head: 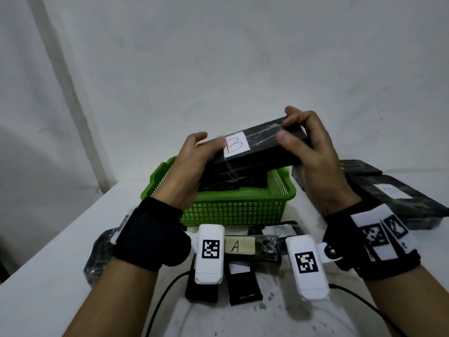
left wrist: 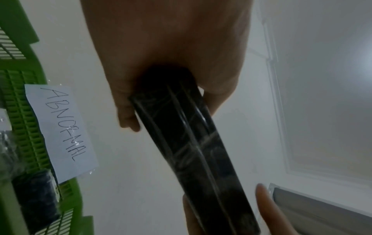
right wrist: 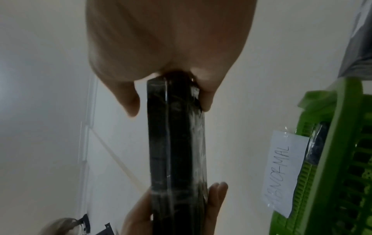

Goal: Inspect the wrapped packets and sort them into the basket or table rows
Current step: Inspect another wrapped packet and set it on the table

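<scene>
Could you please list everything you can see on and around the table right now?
Held packet: one, black, wrapped, white label B, above the basket.
Basket: one, green, table centre, dark packets inside.
ABNORMAL label: one, white, on the basket's outer wall.
Packet A: one, black, in front of the basket.
Right-side packets: several, black, right of the basket.
Table: one, white.
Left hand: grips the held packet's left end.
Right hand: grips its right end.

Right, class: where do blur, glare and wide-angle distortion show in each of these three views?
Head view: fingertips of the left hand smear; wall edges bow. Left wrist view: the packet shows wrap glare; palm dim. Right wrist view: the basket bends at the edge.
</scene>
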The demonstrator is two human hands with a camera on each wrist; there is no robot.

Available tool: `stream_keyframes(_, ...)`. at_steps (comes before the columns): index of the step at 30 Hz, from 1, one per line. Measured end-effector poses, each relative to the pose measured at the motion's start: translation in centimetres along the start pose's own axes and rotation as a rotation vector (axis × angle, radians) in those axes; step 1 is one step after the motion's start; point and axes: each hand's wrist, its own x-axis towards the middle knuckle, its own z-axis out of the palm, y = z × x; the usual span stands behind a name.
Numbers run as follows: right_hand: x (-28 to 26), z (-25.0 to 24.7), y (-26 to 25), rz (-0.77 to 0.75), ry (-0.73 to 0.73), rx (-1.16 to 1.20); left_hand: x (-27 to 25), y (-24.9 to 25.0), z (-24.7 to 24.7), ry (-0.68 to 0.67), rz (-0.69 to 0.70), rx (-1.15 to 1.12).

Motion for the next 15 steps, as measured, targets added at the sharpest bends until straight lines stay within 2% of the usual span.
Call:
stream_keyframes(2, 0.3, 0.0, 0.2, 0.056, 0.074, 0.037, 0.0, -0.2, 0.0, 0.034, 0.069, -0.007)
stream_keyframes(4, 0.6, -0.3, 0.4, 0.201, 0.137, 0.070, 0.1, -0.3, -0.2, 0.024, 0.119, -0.012)
stream_keyframes(6, 0.7, -0.6, 0.5, 0.311, 0.132, 0.148, 0.1, -0.5, -0.5, -0.007, 0.130, 0.017)
stream_keyframes(10, 0.6, -0.7, 0.2, 0.258, 0.167, 0.153, 0.1, -0.7, -0.9, -0.055, 0.053, 0.070)
stream_keyframes(15, 0.6, -0.9, -0.3, 0.253, 0.151, 0.129, -0.3, -0.2, -0.6, -0.047, 0.145, 0.000)
